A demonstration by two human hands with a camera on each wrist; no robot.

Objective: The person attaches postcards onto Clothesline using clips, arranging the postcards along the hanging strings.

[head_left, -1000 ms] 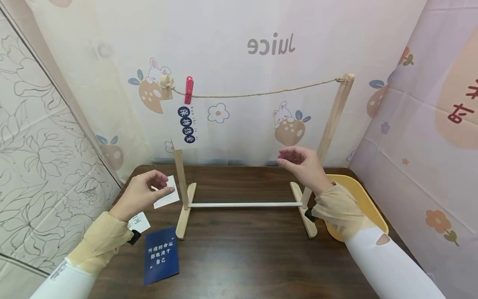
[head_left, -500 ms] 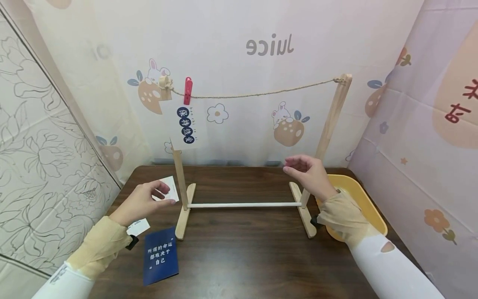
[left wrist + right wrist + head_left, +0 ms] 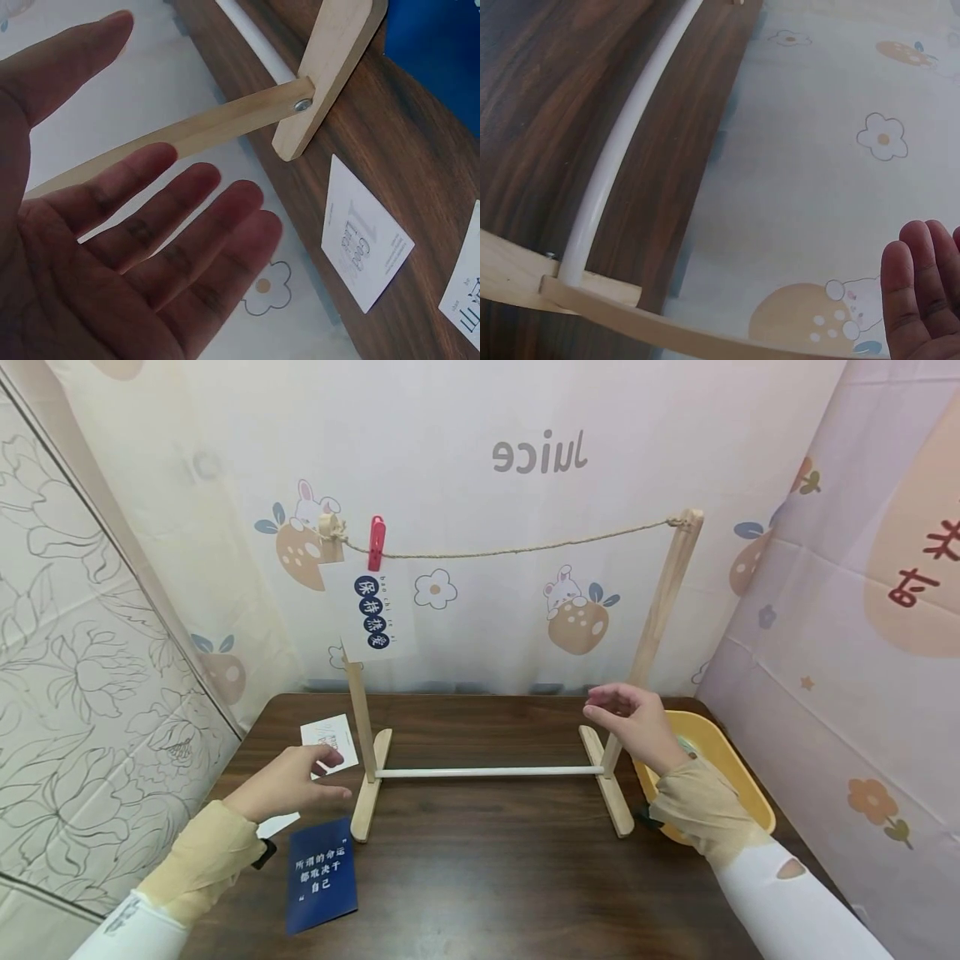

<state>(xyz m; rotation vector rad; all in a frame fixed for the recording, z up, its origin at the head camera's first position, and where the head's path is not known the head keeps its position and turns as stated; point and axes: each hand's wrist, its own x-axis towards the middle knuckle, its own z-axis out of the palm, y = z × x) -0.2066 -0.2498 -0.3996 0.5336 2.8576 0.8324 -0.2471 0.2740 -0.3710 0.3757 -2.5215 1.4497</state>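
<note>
Head: your left hand is relaxed, fingers and thumb parted, nothing held, overlapping a white card beside the rack's left post. Blue card lies nearer you on the counter. Your right hand is loosely curved and empty, by the right post and yellow bin. Red clip sits on the rope, printed card hanging below. Left wrist: bare palm, fingers apart. Right wrist: your straight fingers at the edge; thumb out of view.
</note>
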